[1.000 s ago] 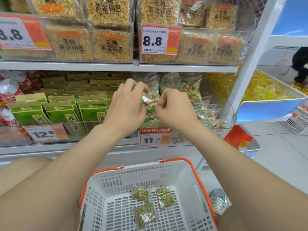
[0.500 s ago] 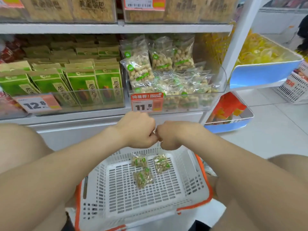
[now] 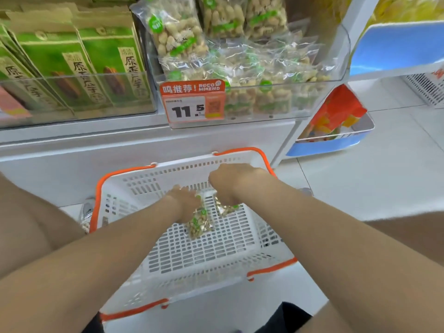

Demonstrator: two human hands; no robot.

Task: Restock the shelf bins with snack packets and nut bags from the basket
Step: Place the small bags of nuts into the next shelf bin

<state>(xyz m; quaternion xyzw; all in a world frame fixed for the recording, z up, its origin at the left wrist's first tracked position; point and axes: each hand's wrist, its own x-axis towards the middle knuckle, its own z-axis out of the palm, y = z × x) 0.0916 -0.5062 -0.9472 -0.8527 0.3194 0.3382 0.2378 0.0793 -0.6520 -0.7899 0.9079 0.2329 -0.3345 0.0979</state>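
Observation:
Both my hands reach down into the white basket (image 3: 168, 267) with orange handles on the floor. My left hand (image 3: 185, 203) lies over the clear nut bags (image 3: 198, 223) on the basket floor, its fingers hidden under the knuckles. Beside it, my right hand (image 3: 228, 186) covers the top of another nut bag (image 3: 227, 209). Whether either hand grips a bag is hidden. Above, the clear shelf bin (image 3: 312, 92) behind the 11.5 price tag (image 3: 192, 102) holds several of the same nut bags, some upright at the back.
Green snack packets (image 3: 79, 58) fill the clear bin to the left. A blue-fronted tray (image 3: 336, 138) with orange packets sits low on the right. A white crate (image 3: 427, 87) stands on the tiled floor at the far right. My knees flank the basket.
My hands left the nut bin, came down past the shelf edge and went into the basket onto the nut bags. My view tilted downward.

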